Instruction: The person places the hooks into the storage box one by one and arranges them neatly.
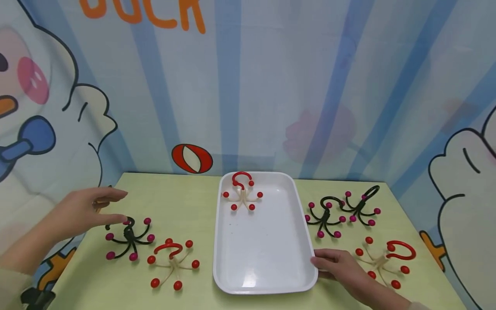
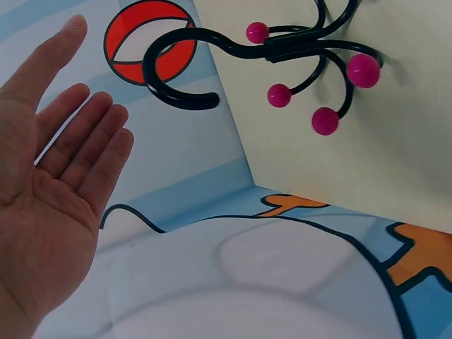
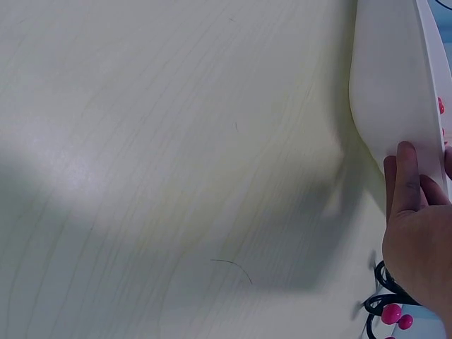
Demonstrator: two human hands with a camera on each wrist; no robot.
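Observation:
My left hand (image 1: 87,211) hovers over the left end of the table, fingers extended and apart. Just below it a black hook (image 1: 129,234) with several magenta ball-tipped prongs stands on the table. The left wrist view shows a gap between the hook's curved end (image 2: 183,35) and the palm (image 2: 63,176). My right hand (image 1: 341,269) grips the white tray (image 1: 267,249) at its right rim near the front corner, fingers along the outer wall and thumb at the rim. In the tray's far left corner stands a cream hook (image 1: 243,196) with red balls and a red top.
Another red-and-cream hook (image 1: 173,265) stands left of the tray. On the right are two black hooks with magenta balls, a nearer one (image 1: 324,217) and a farther one (image 1: 360,209), plus a red-and-cream hook (image 1: 381,260) beside my right hand. A printed backdrop (image 1: 259,86) rises behind the table.

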